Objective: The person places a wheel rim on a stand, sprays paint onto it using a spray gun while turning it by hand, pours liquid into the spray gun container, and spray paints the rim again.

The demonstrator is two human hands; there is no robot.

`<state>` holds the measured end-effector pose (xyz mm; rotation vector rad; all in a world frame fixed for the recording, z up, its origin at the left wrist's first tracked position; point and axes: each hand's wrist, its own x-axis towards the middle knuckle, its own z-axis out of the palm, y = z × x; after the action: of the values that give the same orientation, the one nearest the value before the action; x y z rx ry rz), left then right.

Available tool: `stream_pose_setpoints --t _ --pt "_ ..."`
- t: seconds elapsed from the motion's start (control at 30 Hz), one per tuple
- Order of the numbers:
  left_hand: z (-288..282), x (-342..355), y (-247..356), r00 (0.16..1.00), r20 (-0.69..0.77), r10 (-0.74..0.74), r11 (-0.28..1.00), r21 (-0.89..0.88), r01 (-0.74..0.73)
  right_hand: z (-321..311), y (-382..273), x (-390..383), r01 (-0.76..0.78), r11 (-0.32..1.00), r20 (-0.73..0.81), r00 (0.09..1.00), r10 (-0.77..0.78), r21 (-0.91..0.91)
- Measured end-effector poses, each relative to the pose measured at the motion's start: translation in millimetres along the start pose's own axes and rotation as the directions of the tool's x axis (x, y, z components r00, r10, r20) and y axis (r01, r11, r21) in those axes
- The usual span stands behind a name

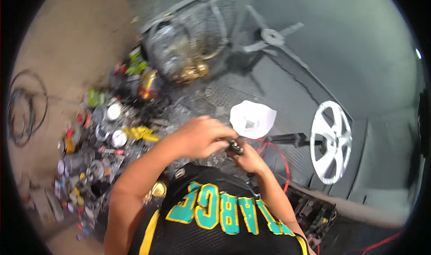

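Note:
My left hand (203, 136) reaches across in front of my chest, fingers curled and slightly smeared by motion, at the upper end of a small dark metal tool with shiny fittings (236, 147). Around the same tool my right hand (250, 160) is closed, gripping it from the right. The tool's kind is not clear, and most of it is hidden by my fingers. Close beyond the hands lies a white sheet or paper (252, 119) with a greyish patch in its middle. A red hose (283, 158) curves past my right hand.
To the right, a silver-and-white wheel (331, 143) stands on a dark stand (287, 139). A bare rotating-arm stand (272, 37) is farther back. Cans, bottles and rags (119, 138) crowd the left, beside a mesh basket (188, 44). A black cable coil (22, 116) lies far left.

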<state>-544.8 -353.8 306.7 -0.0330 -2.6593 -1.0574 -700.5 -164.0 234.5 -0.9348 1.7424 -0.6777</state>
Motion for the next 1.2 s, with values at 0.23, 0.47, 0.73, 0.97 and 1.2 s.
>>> stream_pose_setpoints --t 0.23,0.47,0.73,0.97,1.2 --pt "79 -27 9 0.966 0.153 -0.209 0.905 -0.343 0.250 -15 50 -8 0.147 0.980 -0.464 0.864 -0.194 -0.135" --pt "138 -1 42 0.947 0.276 -0.167 0.886 -0.380 0.267 -41 76 -87 0.120 0.990 -0.505 0.861 -0.063 0.080" --pt "237 53 99 0.840 0.542 0.016 0.885 -0.399 0.241 -63 97 -175 0.123 0.941 -0.438 0.899 0.029 0.314" --pt "258 136 215 0.991 -0.032 0.127 0.887 -0.444 -0.128 -101 154 -267 0.207 0.976 -0.745 0.640 -0.189 -0.070" --pt "321 170 255 0.881 0.182 0.437 0.863 -0.362 -0.353 -78 195 -344 0.144 0.969 -0.757 0.651 0.059 0.199"
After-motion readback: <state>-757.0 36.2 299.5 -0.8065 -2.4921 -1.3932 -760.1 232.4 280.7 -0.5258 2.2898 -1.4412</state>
